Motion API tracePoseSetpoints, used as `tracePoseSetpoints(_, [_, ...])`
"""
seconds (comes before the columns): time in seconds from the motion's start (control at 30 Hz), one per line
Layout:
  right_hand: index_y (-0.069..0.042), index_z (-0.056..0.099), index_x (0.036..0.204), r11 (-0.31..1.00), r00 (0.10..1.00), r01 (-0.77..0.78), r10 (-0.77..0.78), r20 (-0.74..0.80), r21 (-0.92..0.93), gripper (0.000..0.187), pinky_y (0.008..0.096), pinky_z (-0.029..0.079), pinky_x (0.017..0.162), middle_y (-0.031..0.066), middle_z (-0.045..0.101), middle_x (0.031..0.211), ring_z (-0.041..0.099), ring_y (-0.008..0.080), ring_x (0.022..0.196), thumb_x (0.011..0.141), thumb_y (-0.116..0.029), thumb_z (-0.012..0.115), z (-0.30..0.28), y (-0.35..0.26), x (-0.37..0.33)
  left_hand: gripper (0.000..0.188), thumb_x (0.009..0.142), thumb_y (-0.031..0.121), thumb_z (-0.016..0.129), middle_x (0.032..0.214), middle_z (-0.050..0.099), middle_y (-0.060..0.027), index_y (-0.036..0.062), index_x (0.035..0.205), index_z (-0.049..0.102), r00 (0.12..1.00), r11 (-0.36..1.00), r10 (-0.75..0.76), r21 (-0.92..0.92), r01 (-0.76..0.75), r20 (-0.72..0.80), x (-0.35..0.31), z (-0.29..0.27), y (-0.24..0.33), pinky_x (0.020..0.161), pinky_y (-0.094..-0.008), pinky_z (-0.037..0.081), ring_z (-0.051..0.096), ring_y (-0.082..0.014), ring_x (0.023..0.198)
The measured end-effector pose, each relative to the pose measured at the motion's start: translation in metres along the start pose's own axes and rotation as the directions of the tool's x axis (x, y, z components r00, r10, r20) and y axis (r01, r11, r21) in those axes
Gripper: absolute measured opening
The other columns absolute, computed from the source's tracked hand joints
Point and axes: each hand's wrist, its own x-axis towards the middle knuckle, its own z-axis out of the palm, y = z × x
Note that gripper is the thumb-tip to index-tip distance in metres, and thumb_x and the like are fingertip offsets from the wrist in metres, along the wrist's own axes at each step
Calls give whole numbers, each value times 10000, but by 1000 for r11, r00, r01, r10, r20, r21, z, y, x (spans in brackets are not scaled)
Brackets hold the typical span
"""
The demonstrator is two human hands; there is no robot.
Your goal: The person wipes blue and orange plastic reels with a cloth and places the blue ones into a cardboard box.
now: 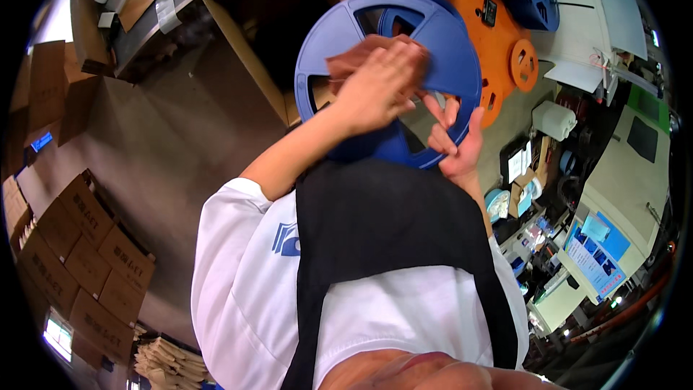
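Observation:
A large blue plastic reel (354,18) with cut-out windows stands in front of my chest, its flat side facing up at me. My left hand (382,83) presses a brown cloth (348,61) against the reel's side, near its middle. Motion blurs the cloth and the fingers somewhat. At the reel's right edge, my right hand (462,146) grips the rim, with fingers in a window and the thumb outside. Part of the reel's hub is hidden behind my left hand and the cloth.
Beyond the reel is an orange surface (462,0) with more blue reels (529,0) and small orange discs (524,65). An open cardboard box (245,50) stands to the left of the reel. Stacked cartons (86,267) lie far left; a pale machine (621,173) stands right.

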Motion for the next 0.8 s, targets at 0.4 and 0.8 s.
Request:
tracePoseSetpoints(0.4, [-92, 458, 848, 988, 993, -49, 64, 98, -149, 564, 212, 254, 430, 121, 573, 1140, 325, 59, 385, 905, -642, 346, -3, 1, 16, 639, 864, 337, 562, 1509, 251, -113, 25, 1385, 365, 979, 976, 204, -80, -204, -4, 23, -12, 18, 1132, -435, 178, 187, -263, 1411])
tracePoseSetpoints(0.8, [-33, 440, 850, 953, 987, 120, -145, 72, 279, 430, 196, 292, 423, 319, 179, 1468, 368, 25, 413, 942, -453, 467, -21, -26, 39, 236, 832, 135, 539, 1397, 423, -160, -4, 1023, 548, 931, 935, 335, -170, -310, 147, -93, 12, 7, 1094, -434, 291, 338, -277, 1350])
